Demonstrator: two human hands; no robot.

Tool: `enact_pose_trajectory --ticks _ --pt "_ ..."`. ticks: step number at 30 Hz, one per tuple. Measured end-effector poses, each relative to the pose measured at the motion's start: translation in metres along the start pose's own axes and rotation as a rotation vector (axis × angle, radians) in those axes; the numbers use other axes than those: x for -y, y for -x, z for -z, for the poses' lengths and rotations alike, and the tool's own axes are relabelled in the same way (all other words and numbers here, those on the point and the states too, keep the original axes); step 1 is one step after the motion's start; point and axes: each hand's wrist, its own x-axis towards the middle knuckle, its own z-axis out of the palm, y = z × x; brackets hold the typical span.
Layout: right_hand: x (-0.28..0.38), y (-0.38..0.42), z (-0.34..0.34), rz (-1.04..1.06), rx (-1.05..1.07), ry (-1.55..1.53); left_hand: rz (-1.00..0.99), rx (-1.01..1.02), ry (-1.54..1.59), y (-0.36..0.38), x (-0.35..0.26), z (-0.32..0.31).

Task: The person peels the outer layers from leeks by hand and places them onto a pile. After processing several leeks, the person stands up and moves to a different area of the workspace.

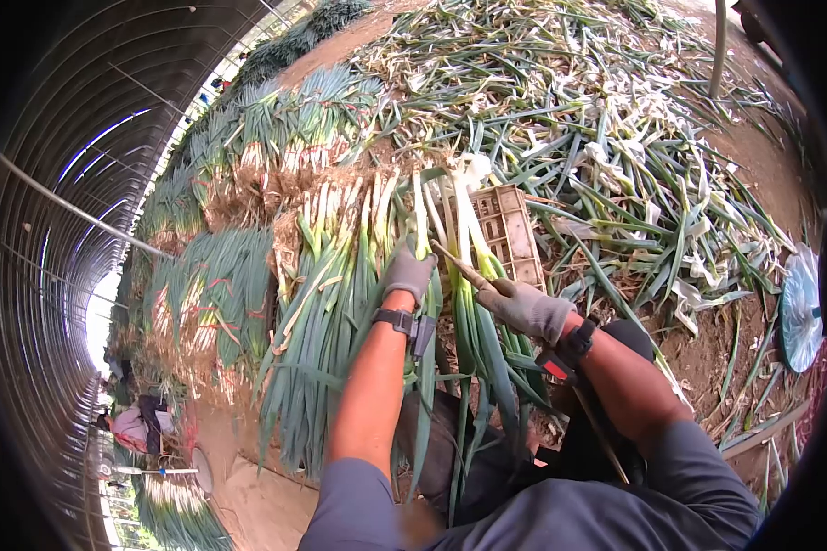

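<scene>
My left hand (410, 273), in a grey glove, is closed around a green onion (420, 216) whose pale stalk points up and away from me. My right hand (524, 309), gloved too, grips a narrow brown stick-like tool (467, 271); its thin end reaches toward the stalk by my left hand, and I cannot tell its exact kind. Just beyond the right hand, thick white-stemmed green onions (469, 225) lie over a plastic crate (516, 241), their leaves hanging toward my lap. A row of loose green onions (326, 266) with roots lies left of my left hand.
Tied bundles of green onions (207, 294) with red bands stand at the left. A large heap of stripped leaves (606, 138) covers the ground ahead and right. Blue plastic (800, 310) lies at the far right. An arched tunnel cover (73, 184) rises at the left.
</scene>
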Motion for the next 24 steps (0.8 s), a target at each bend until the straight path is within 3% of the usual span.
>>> enact_pose_trajectory --ticks 7,10,15,19,24 --pt "-0.006 -0.030 0.000 0.073 -0.081 0.234 -0.018 0.024 0.042 0.007 0.021 -0.023" --pt "-0.002 -0.038 -0.001 0.102 -0.124 0.225 0.059 0.054 0.063 0.037 0.005 -0.015" --pt "-0.016 -0.063 -0.016 0.125 -0.155 0.216 -0.031 0.023 0.058 0.063 0.037 -0.037" --pt "-0.014 -0.065 -0.026 0.125 -0.147 0.340 0.060 0.082 0.059 0.097 0.029 -0.029" --pt "-0.011 -0.068 -0.031 0.127 -0.105 0.386 -0.015 0.083 0.223 0.117 0.062 -0.046"
